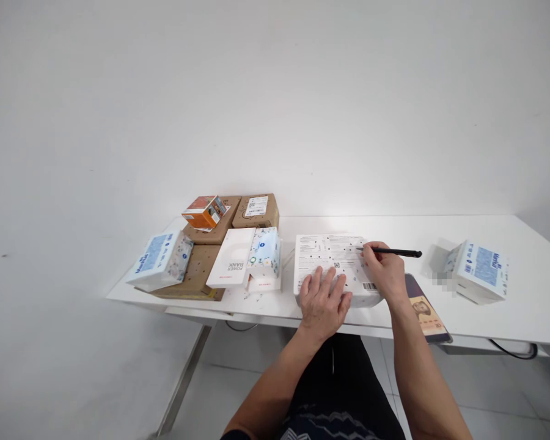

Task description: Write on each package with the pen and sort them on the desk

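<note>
White box (pixel 341 253) under your spread left hand (pixel 323 307) | your right hand (pixel 387 275) pinches black pen (pixel 404 252), tip at box's printed top

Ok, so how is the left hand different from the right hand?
The left hand rests palm-down on the white box; the right hand grips a black pen. The left hand is spread out, while the right hand is curled. Both hands are bare.
</note>
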